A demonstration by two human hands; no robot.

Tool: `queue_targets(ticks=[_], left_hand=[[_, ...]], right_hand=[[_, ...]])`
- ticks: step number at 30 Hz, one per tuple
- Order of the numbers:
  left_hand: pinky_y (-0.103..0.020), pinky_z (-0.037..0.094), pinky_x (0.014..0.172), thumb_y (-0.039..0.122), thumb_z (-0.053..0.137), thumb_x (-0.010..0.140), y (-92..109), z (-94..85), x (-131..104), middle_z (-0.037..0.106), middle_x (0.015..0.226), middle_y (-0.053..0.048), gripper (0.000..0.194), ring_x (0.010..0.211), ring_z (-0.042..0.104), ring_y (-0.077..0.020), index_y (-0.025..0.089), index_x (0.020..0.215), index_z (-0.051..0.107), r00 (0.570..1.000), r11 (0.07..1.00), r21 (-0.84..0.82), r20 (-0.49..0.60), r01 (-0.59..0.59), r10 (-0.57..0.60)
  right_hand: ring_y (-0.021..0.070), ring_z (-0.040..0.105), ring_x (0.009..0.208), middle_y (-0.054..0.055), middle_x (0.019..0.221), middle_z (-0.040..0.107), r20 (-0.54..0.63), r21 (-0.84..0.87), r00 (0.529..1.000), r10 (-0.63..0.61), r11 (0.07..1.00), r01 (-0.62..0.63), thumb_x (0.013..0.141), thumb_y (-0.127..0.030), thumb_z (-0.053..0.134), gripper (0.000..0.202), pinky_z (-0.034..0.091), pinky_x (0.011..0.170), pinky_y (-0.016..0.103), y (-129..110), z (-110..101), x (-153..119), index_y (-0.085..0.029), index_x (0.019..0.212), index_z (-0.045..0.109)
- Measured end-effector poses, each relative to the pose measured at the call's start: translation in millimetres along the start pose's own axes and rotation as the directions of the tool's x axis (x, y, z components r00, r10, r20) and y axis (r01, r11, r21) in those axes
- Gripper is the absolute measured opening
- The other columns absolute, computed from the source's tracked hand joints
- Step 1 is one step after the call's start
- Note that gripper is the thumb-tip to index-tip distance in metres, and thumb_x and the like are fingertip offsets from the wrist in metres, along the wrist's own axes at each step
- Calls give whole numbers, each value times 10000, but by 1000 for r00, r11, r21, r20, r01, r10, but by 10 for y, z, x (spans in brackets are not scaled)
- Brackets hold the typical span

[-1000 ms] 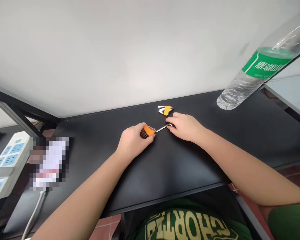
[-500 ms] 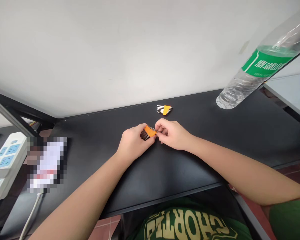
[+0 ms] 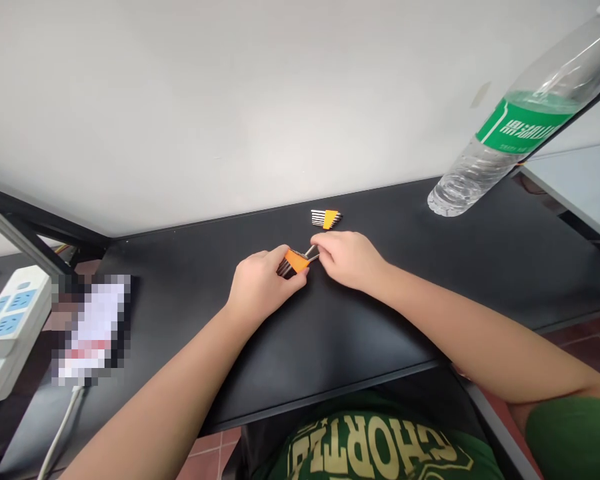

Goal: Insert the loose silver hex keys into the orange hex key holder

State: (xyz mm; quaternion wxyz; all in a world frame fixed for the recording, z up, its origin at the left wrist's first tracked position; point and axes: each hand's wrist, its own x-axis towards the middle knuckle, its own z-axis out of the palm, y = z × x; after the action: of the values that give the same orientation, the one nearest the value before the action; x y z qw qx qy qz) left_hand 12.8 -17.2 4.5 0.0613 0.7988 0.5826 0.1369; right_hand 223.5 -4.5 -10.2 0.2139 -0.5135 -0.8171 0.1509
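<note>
My left hand (image 3: pixel 261 279) grips an orange holder (image 3: pixel 297 261) with several metal hex keys in it, thumb along the near side and fingers on the far side. Pinched between the thumb and fingers of my right hand (image 3: pixel 349 259) is the end of a hex key (image 3: pixel 311 251), which sticks out from the holder's right side. Its far end is hidden by the holder or my fingers. Just beyond my right hand, a second set of hex keys in an orange holder (image 3: pixel 331 219) lies flat on the black table (image 3: pixel 220 267).
A tall water bottle with a green label (image 3: pixel 525 127) stands at the back right, near the wall. On the left lies a blurred-out phone-like device (image 3: pixel 93 330) with a white cable (image 3: pixel 65 430). A white power strip (image 3: pixel 15 327) is at the far left.
My right hand has drawn slightly away from the holder, and more of the hex key's shaft shows between them. The view has shifted a little.
</note>
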Motion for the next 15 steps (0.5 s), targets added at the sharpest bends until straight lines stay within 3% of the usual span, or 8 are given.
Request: queue_targets(ticks=[6, 12, 15], left_hand=[[-259, 354, 623, 445, 681, 825, -17, -23, 27, 586, 659, 51, 206, 623, 527, -119, 250, 832, 618, 997, 995, -95, 65, 41, -35], [-250, 378, 630, 453, 680, 833, -15, -28, 20, 594, 662, 54, 204, 618, 535, -116, 264, 910, 670, 996, 990, -137, 77, 46, -35], [-252, 377, 624, 462, 681, 832, -29, -19, 17, 583, 649, 54, 214, 600, 519, -112, 262, 909, 679, 998, 987, -153, 62, 40, -31]], right_hand=[[263, 683, 873, 109, 1029, 751, 38, -193, 990, 133, 973, -124, 974, -185, 490, 272, 383, 653, 344, 296, -48, 115, -208, 1115, 722], [233, 652, 865, 109, 1207, 656, 117, -169, 989, 94, 983, -73, 1033, -395, 457, 311, 393, 635, 341, 322, -74, 78, -221, 1135, 694], [193, 607, 771, 109, 1264, 605, 190, -166, 980, 56, 986, -24, 956, -361, 571, 260, 383, 601, 332, 293, -103, 40, -208, 1148, 657]])
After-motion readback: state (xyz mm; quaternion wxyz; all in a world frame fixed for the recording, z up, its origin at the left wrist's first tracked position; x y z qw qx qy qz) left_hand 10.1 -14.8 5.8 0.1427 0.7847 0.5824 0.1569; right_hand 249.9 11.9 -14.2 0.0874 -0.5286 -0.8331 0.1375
